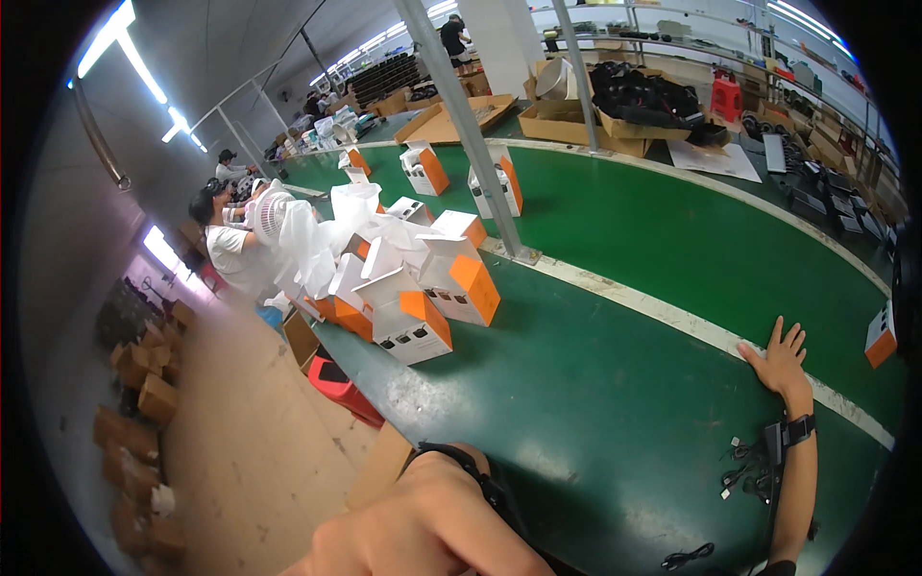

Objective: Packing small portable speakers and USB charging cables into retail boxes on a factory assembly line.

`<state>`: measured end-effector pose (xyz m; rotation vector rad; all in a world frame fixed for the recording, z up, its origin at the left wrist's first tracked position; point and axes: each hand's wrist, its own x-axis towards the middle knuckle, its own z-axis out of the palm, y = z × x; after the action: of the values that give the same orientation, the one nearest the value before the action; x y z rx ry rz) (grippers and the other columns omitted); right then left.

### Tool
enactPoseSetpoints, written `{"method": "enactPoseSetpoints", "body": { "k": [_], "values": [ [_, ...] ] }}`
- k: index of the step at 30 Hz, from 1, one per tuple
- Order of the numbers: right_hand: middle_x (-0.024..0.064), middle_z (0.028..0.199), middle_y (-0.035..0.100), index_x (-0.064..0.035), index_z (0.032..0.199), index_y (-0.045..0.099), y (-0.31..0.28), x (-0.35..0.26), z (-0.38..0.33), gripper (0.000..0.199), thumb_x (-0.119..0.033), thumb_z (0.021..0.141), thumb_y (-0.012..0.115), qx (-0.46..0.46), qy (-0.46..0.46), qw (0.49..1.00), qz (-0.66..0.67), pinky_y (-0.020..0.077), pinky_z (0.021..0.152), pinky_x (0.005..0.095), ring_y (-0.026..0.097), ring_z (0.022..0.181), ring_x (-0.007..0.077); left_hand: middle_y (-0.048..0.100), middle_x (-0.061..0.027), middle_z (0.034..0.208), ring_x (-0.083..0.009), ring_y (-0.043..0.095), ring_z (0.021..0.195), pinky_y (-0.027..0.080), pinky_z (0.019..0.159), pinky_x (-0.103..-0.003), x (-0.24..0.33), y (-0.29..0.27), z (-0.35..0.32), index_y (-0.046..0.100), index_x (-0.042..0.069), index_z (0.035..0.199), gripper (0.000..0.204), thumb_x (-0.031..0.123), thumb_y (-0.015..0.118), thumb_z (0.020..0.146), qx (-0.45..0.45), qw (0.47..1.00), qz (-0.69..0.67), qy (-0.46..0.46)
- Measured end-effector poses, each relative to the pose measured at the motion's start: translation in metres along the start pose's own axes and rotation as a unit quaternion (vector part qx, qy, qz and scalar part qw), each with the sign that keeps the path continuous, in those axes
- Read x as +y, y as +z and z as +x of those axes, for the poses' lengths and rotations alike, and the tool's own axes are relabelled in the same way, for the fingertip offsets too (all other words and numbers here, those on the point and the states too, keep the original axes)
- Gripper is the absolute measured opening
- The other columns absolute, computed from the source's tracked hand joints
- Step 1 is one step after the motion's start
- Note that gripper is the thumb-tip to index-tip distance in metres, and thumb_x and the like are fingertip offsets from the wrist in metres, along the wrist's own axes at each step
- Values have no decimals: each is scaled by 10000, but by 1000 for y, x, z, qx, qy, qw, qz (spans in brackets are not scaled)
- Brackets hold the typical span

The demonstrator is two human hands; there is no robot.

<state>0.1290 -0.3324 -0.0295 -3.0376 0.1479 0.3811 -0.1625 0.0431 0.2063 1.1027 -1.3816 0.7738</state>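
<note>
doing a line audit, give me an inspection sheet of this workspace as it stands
surface: green conveyor belt with a white strip along it
job's things: white and orange boxes bunched up the belt, flaps open; one more box at the right edge
clutter: white plastic bags among the boxes
hands: right hand flat, fingers spread, on the white strip, holding nothing; left hand low at the near edge, grip unclear
cables: black cables beside the right forearm
surroundings: cardboard cartons on the floor, people working farther up the line
</note>
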Motion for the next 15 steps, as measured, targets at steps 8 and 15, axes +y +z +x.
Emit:
{"method": "enactPoseSetpoints", "body": {
  "k": [8, 15],
  "values": [
    [473, 1760, 3, 38, 1762, 19, 0, 1, 0, 1367, -891, 929, 576, -2, -19, 1000, 14, 114, 1322, 707, -13, 1667, 604, 713, -27, 1044, -178, 684, 960, 614, 722, -418, -30, 17, 10, 575, 131, 1346, 358, 86, 734, 1029, -9, 963, 40, 266],
    [475, 1758, 7, 42, 1761, 33, 2, 3, 0, 1365, -896, 928, 571, -4, -13, 1000, 9, 117, 1320, 713, -10, 1664, 609, 695, -9, 1045, -145, 661, 965, 618, 723, -420, 10, 42, -9, 534, 154, 1512, 460, 98, 673, 1077, 102, 984, 140, -32]
  ]
}}
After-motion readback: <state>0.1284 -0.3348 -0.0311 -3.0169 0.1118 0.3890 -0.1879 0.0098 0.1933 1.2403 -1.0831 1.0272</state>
